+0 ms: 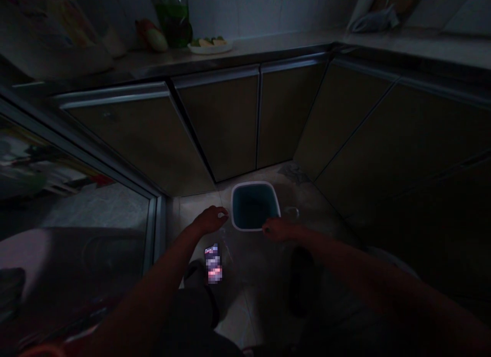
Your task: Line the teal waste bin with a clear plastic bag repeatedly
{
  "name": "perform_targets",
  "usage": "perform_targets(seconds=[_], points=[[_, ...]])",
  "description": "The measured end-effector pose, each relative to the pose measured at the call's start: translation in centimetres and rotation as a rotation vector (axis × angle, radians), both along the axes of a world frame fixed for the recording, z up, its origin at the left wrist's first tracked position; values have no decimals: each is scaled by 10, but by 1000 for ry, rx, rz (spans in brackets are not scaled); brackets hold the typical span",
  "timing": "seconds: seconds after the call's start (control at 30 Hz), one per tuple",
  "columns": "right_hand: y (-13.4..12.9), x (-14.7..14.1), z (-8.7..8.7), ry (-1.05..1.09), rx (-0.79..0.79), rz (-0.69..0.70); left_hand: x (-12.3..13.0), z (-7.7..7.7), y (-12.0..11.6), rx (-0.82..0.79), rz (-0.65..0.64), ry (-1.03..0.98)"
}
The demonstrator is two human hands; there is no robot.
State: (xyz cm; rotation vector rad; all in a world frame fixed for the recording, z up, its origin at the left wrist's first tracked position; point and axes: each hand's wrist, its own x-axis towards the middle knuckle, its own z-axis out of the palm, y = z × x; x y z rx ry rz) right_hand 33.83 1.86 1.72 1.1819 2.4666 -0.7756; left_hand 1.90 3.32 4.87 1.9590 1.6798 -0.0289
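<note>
A squarish bin (255,208), teal inside with a pale rim, stands upright on the tiled floor near the cabinets. My right hand (278,228) is closed on the rim at its near right corner. Just left of the bin is my left hand (212,219), its thumb and finger curved apart with a gap between them. It seems to hold nothing, and a narrow space separates it from the rim. The bin's interior is dark, so I cannot make out whether anything lies in it. Below my left hand a lit phone (213,264) shows a blurred screen.
Cabinet doors (218,124) close in the corner behind and to the right. On the countertop (268,42) are a plate of cut food (210,46), a green-filled container (172,19) and a grey bundle (376,20). A metal-framed glass panel (153,219) stands at left.
</note>
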Motion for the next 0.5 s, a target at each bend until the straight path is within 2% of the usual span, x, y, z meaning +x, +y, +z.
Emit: perform_targets(seconds=[0.23, 0.5], points=[[2, -2, 5, -17, -68, 9, 3, -7, -2, -147, -91, 125], [14, 2, 17, 51, -161, -5, 3, -17, -4, -180, -106, 138]])
